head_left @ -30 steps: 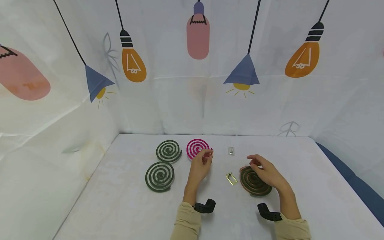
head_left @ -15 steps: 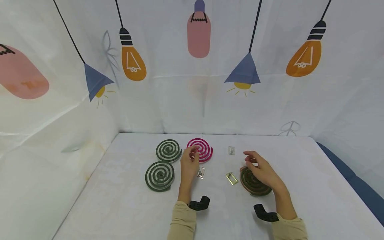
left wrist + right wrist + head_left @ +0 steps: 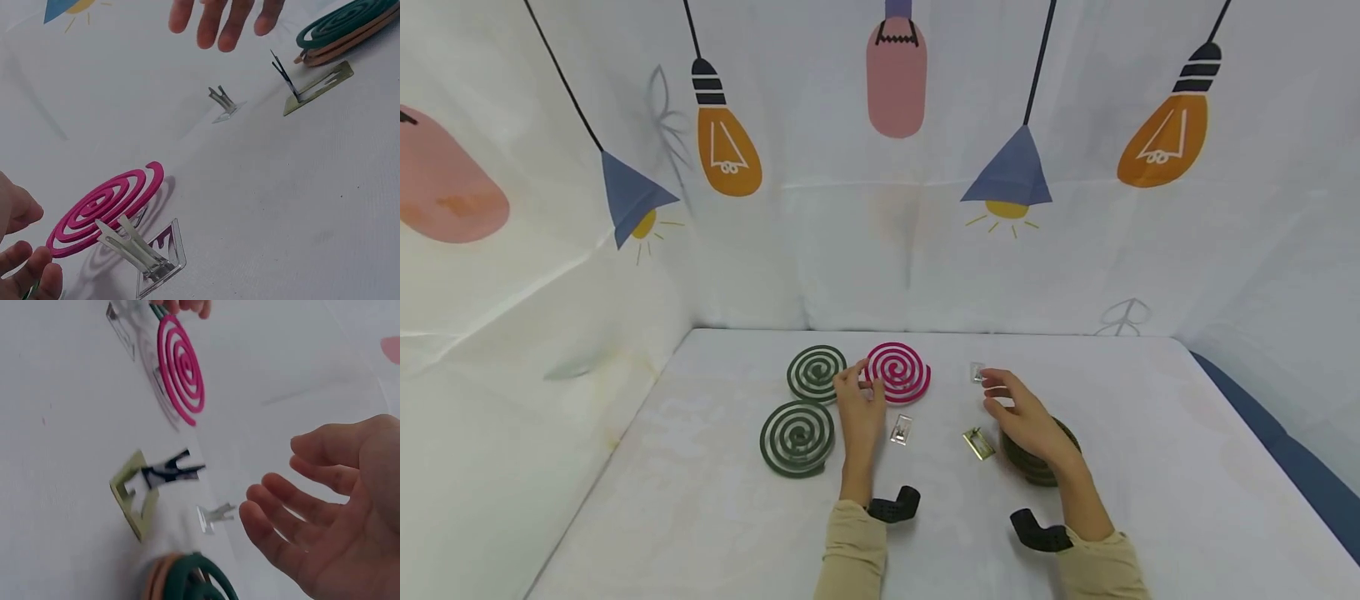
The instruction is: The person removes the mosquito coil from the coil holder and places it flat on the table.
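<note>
In the head view my left hand (image 3: 861,414) hovers between the far green mosquito coil (image 3: 815,372) and the pink mosquito coil (image 3: 897,372), fingers relaxed. Whether its fingertips touch the green coil is unclear. Shadow beneath the pink coil shows it raised, with part of a metal stand under it in the left wrist view. A silver coil stand (image 3: 156,262) lies just in front. My right hand (image 3: 1028,423), fingers loosely bent and holding nothing, is above the stacked green and brown coils (image 3: 181,581), partly hiding them. Its fingertips point toward another silver stand (image 3: 977,372); a gold stand (image 3: 979,443) lies nearer.
A second green coil (image 3: 797,438) lies at the left, close to the far green one. White cloth (image 3: 700,533) covers the table, and a printed white curtain (image 3: 850,250) rises behind its back edge. Black wrist cameras (image 3: 895,506) sit on both wrists.
My left hand has moved left from over the pink coil to the green coil's edge, uncovering the silver stand. My right hand has shifted left and away from me, toward the far silver stand.
</note>
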A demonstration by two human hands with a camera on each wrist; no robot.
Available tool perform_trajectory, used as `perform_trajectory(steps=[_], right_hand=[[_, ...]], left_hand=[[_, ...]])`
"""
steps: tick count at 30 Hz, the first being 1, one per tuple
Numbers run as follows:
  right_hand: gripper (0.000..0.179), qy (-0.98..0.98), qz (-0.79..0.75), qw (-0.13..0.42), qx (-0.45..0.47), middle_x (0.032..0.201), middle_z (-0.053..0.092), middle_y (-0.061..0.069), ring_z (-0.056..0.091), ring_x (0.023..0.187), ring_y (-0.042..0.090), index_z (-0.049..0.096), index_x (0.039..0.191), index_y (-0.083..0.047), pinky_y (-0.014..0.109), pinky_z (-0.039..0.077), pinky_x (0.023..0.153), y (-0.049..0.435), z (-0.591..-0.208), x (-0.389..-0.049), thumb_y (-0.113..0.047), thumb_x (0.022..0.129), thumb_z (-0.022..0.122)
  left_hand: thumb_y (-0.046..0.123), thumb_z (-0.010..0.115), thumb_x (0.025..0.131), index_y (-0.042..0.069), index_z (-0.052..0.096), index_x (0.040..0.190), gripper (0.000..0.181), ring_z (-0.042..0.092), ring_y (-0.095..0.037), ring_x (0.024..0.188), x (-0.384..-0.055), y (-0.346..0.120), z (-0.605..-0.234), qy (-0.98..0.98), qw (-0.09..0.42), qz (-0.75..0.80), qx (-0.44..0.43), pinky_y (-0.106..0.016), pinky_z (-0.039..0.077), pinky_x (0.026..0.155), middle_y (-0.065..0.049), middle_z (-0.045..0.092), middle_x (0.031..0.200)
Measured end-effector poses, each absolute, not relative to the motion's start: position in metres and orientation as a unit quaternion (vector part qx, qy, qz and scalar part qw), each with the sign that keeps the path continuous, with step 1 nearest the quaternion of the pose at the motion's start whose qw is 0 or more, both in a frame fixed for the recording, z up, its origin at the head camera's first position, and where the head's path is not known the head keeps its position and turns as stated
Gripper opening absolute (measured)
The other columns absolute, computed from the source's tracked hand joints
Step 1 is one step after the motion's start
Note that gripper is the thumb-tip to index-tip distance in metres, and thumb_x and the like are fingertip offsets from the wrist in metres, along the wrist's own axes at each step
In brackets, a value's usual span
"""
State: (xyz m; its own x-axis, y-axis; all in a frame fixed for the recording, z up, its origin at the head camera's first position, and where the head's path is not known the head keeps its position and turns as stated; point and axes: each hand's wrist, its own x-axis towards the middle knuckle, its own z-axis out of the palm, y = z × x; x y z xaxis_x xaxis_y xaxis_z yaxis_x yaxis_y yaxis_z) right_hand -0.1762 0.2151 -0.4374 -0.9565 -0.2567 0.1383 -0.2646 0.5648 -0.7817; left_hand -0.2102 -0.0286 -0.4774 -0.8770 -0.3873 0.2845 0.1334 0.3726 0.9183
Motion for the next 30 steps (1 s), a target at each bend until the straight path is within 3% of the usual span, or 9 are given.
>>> perform_trajectory(steps=[6,15,30], right_hand=[[0.049,-0.868,0.476,-0.024,0.141,0.138,0.042,0.025,0.043,0.127,0.041,0.032,0.142,-0.004,0.056,0.039,0.100,0.195,-0.435,-0.185,-0.013,0.097,0.051],[0.054,-0.844,0.525,-0.077,0.076,0.146,0.032,0.023,0.037,0.134,0.038,0.026,0.145,-0.010,0.054,0.035,0.106,0.166,-0.441,-0.203,-0.016,0.097,0.049],[0.058,-0.827,0.556,-0.081,0.018,0.144,0.034,0.025,0.037,0.134,0.040,0.025,0.147,-0.006,0.051,0.036,0.106,0.139,-0.464,-0.245,-0.013,0.095,0.049]], left_hand=[[0.005,0.062,0.082,0.010,0.057,0.125,0.044,0.053,-0.020,0.087,-0.210,-0.033,-0.477,-0.811,0.212,-0.534,0.117,-0.031,0.042,0.069,-0.013,0.044,0.120],[0.008,0.063,0.084,0.008,0.051,0.131,0.049,0.059,-0.022,0.088,-0.209,-0.034,-0.477,-0.829,0.168,-0.525,0.096,-0.034,0.048,0.069,-0.019,0.045,0.126],[0.007,0.061,0.086,0.004,0.045,0.136,0.053,0.063,-0.025,0.091,-0.212,-0.040,-0.483,-0.823,0.147,-0.545,0.064,-0.038,0.052,0.076,-0.019,0.054,0.123]])
